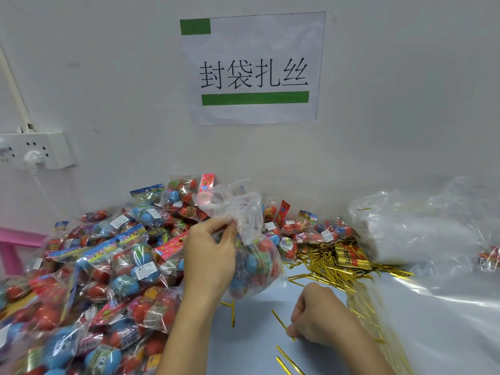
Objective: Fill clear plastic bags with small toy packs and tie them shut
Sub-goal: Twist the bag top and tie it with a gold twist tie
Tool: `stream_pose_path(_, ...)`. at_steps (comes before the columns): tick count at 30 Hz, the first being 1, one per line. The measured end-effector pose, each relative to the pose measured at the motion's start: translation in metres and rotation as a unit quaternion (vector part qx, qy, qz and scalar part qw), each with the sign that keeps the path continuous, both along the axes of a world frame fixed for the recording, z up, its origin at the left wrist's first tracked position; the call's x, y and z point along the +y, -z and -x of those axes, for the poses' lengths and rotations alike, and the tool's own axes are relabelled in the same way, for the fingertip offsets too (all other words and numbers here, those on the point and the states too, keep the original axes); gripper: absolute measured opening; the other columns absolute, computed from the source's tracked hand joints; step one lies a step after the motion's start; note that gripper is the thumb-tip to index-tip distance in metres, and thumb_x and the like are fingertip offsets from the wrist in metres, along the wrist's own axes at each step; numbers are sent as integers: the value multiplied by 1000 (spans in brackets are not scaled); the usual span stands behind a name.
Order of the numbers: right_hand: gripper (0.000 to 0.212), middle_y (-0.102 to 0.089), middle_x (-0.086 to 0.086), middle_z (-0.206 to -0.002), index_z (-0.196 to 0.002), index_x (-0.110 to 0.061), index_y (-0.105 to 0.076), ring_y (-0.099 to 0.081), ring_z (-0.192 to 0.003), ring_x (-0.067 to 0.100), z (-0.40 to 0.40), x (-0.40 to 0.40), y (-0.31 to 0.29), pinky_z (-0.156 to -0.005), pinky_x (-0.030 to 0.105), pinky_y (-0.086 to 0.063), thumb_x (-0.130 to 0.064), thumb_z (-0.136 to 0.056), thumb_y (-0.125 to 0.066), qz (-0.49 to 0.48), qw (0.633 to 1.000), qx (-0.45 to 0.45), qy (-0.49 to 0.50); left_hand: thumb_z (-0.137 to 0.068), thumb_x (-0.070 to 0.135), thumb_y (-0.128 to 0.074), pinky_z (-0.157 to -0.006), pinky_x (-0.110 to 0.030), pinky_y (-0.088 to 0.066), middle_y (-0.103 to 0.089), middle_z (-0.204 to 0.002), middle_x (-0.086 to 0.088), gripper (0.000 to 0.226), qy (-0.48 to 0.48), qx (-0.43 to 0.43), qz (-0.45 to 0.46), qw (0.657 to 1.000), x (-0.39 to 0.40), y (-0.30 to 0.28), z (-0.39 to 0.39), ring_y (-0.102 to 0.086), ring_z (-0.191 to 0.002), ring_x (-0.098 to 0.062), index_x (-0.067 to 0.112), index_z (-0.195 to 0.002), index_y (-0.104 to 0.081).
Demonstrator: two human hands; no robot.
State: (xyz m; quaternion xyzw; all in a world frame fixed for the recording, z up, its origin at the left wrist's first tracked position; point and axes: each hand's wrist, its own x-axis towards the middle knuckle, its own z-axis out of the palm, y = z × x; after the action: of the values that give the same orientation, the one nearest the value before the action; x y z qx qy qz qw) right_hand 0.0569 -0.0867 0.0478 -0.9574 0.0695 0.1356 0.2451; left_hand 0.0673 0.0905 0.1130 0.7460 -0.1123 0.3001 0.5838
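Note:
A clear plastic bag [254, 266] filled with red and blue toy packs stands on the pale blue table [251, 345]. My left hand [209, 255] grips its gathered neck, and the loose top of the bag flares above my fingers. Lower right, my right hand [315, 318] pinches one gold twist tie [281, 322] that lies on the table. A big heap of toy packs [94, 280] fills the left side.
A pile of gold twist ties [335, 266] lies behind my right hand, with loose ties [288, 361] near the front. Empty clear bags [422, 231] are stacked at the right. The wall carries a paper sign [254, 69] and a power strip [35, 150].

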Motion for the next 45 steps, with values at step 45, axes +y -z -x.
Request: stream_pose_path(45,18,-69,-8,-55,-75,-20,-72,-63,-53,-4,9,-36,-57,-48,8,-40,-6,-83,-67,-170,931,-308,93,-94,21,-67,-69,-31,-57,-75,-77,3,25,48,97,52,993,-1,4,-2,-70,-73,-14,36,-77,-76)
